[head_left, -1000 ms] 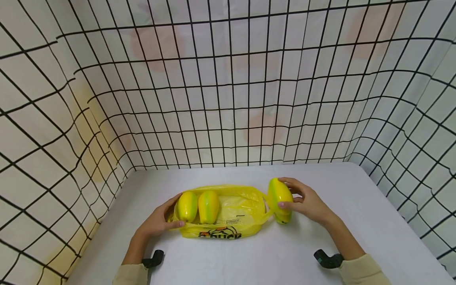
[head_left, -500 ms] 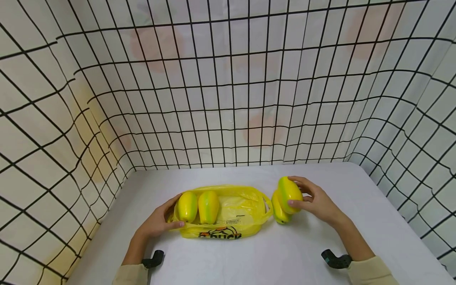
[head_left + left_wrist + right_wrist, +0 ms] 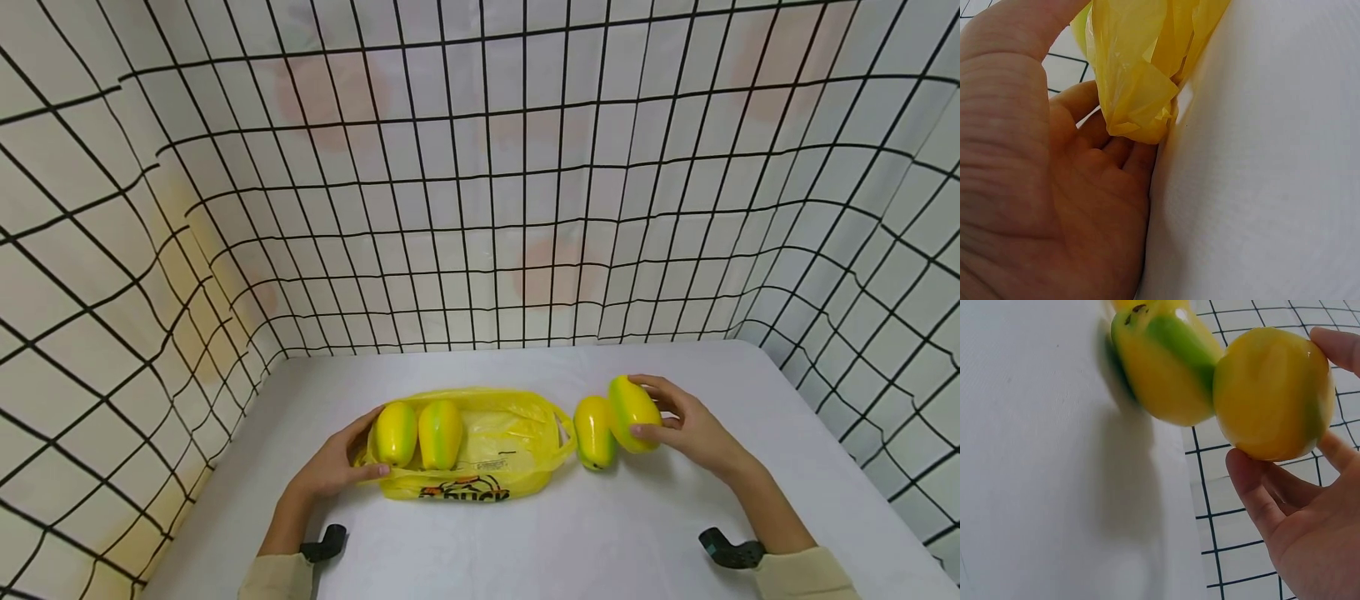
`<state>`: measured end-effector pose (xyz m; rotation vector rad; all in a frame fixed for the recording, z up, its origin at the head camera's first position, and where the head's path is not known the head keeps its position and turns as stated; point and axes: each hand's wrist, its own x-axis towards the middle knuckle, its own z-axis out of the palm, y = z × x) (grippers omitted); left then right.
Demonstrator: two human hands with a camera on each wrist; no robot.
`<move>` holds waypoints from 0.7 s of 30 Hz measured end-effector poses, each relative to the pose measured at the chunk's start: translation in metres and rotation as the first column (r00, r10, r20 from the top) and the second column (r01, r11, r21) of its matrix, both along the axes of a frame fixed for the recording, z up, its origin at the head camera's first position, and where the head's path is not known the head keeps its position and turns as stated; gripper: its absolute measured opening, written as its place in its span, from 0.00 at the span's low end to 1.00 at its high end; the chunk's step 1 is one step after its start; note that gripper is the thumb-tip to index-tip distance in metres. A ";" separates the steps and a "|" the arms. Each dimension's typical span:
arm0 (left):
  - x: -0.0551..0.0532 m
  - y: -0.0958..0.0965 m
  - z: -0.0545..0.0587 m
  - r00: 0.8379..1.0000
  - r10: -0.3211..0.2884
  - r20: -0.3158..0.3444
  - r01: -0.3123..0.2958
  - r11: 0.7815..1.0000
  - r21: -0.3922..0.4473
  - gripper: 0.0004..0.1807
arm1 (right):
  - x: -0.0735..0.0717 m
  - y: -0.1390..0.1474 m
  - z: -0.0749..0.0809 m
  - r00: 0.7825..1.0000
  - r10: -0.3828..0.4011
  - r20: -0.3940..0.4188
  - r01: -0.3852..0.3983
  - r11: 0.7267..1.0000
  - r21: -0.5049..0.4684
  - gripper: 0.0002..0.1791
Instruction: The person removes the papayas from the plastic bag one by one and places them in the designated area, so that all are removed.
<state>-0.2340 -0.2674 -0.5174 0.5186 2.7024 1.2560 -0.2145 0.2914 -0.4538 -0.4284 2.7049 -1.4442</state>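
My left hand [image 3: 335, 458] grips the left end of a yellow plastic bag [image 3: 495, 483], thumb at the near rim and fingers at the far side. In the left wrist view the crumpled bag end [image 3: 1132, 81] lies between thumb and fingers. Two glossy yellow-green papayas [image 3: 396, 435] lie side by side in the bag's left half. My right hand [image 3: 686, 429] holds another papaya [image 3: 633, 414] by its right side, thumb in front, fingers behind. Just left of it, a papaya [image 3: 595, 437] rests on the table beside the bag's handle; the two overlap in view.
The white table [image 3: 525, 550] is bounded by black wire grid [image 3: 480, 250] at the back and both sides, with pale cloth behind it. Black devices [image 3: 324, 544] sit at both wrists, near the sleeves.
My right hand has moved right with its papaya, away from the bag, uncovering the papaya on the table. The left hand and bag have stayed in place.
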 end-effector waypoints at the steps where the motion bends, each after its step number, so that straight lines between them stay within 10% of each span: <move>1: 0.000 0.000 0.000 1.000 -0.002 0.001 0.002 1.000 0.002 0.53 | 0.000 0.001 0.000 1.000 -0.001 0.003 0.001 1.000 0.002 0.36; 21: -0.001 0.000 -0.001 1.000 -0.001 0.003 0.001 1.000 0.003 0.54 | -0.003 0.016 -0.019 0.999 -0.001 0.051 -0.002 0.998 0.063 0.36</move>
